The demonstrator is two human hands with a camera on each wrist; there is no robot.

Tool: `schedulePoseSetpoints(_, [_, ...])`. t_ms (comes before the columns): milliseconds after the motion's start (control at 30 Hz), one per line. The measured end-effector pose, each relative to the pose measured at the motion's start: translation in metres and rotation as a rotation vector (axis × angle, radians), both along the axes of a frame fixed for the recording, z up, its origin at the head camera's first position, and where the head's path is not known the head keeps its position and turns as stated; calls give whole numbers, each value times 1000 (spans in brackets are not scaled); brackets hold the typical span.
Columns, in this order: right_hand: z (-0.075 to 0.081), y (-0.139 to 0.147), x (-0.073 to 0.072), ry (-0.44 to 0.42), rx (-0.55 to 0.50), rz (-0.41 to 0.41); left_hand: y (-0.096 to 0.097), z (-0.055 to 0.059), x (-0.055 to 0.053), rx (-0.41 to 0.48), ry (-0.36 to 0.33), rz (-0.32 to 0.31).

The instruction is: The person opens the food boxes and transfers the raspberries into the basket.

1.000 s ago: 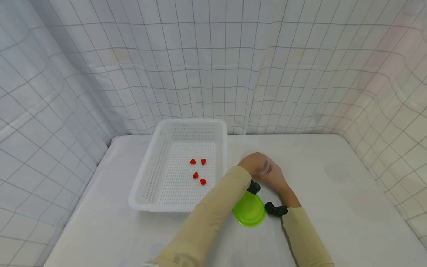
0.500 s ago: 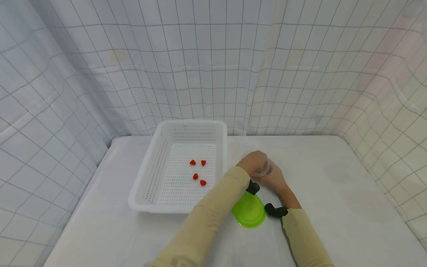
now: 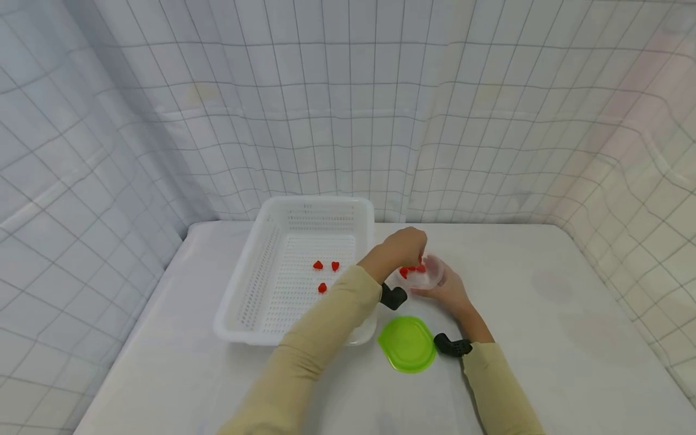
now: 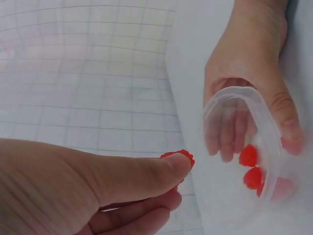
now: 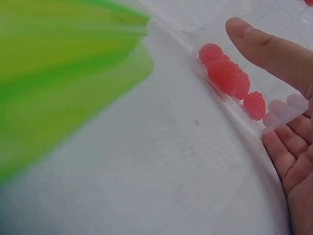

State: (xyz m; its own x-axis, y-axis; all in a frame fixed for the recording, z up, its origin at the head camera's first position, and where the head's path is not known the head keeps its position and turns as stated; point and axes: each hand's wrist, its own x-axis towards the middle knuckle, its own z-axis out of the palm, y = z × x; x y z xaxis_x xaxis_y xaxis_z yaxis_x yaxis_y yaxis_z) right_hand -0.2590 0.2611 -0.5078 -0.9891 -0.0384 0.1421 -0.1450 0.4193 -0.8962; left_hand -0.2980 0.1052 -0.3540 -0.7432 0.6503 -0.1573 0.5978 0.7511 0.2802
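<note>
Between thumb and fingers my left hand pinches a red raspberry, held just above and beside the mouth of a clear plastic tub. My right hand grips that tub from the right, thumb on one side and fingers round the other. Several red raspberries lie inside, seen through the tub's wall in the right wrist view. A green lid lies flat on the table in front of the tub.
A white perforated basket stands left of the tub, with a few raspberries on its floor. My left sleeve crosses over its front right corner. Gridded white curtains enclose the table.
My left hand has risen out of the tub and moved slightly left and away, a raspberry now visible in its fingers. Raspberries inside the tub have come into view. My right hand keeps its hold.
</note>
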Motion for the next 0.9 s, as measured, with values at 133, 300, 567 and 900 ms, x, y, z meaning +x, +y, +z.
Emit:
schedulePoseSetpoints(133, [-1,-1,0,-20,17,-9,-21,13,8,23,4,-46])
schedulePoseSetpoints(300, [-3,-2,-1,-44,16,-8,-52,20,13,40,18,-55])
schedulePoseSetpoints(567, [-5,2,-2,-19,58,-12,-88,24,14,115,9,28])
schedulePoseSetpoints(900, [-4,2,-1,-13,62,-3,-109,30,20,155,-14,59])
